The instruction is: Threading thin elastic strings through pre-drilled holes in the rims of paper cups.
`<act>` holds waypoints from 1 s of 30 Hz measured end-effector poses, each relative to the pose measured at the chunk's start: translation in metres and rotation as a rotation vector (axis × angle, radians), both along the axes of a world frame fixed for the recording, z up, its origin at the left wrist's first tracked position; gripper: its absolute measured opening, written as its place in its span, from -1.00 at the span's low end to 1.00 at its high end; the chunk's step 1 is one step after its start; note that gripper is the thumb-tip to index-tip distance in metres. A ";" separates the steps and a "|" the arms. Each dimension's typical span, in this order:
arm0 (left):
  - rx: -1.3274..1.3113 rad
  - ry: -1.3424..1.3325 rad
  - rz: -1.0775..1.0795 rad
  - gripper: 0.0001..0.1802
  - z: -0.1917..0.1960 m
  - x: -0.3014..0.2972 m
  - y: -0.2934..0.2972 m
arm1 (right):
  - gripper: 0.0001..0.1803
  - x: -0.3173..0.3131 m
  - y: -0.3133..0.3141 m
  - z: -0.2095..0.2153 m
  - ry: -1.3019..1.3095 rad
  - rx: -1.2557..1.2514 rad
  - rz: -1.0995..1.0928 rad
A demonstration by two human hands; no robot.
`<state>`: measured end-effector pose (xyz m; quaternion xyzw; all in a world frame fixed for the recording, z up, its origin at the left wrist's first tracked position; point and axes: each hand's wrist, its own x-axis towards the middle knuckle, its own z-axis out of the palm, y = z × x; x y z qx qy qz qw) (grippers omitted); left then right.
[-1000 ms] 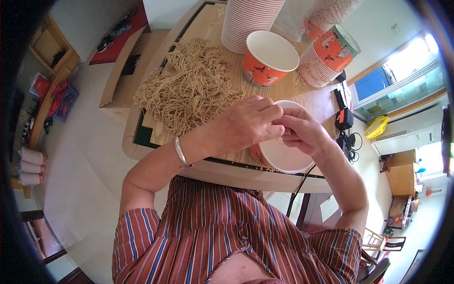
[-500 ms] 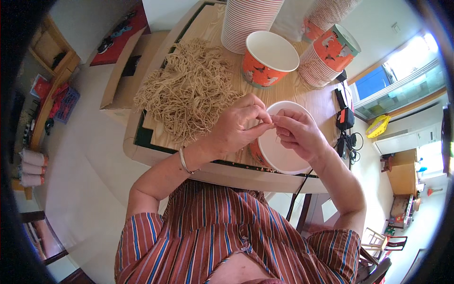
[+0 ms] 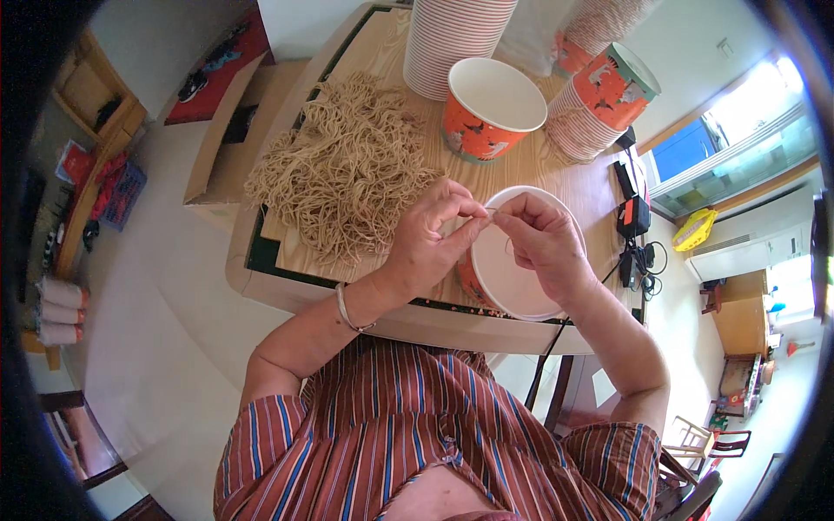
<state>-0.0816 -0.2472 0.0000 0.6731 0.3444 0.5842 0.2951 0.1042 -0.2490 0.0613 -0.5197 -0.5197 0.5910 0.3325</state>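
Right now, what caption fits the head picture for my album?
Left hand and right hand pinch a thin strand by an orange tub near tangled strings.

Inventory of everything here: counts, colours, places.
Strand: 1, pale, between fingertips
Cord pile: 1, beige, table's left
Near tub: 1, orange, table's front
Far tub: 1, orange, behind near tub
Tub stacks: at least 3, white and orange, table's back
Table: 1, tan, centre
Carton: 1, brown, left of table
Adapters and cables: several, black, table's right
Basket: 1, blue, far left
Shoes: several, dark, upper left
Shirt: 1, striped brown, bottom centre
Left hand: 1, bare, pinching strand
Right hand: 1, bare, pinching strand
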 end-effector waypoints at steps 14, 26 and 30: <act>-0.028 -0.025 -0.030 -0.87 -0.001 0.002 0.008 | -0.87 -0.008 -0.004 0.001 -0.089 0.056 -0.008; -0.184 -0.145 -0.129 -0.86 -0.008 0.006 0.013 | -0.86 -0.007 -0.002 0.002 -0.013 -0.026 -0.006; -0.292 -0.283 -0.143 -0.80 -0.013 0.009 0.013 | -0.85 -0.007 -0.002 0.001 0.004 -0.064 -0.024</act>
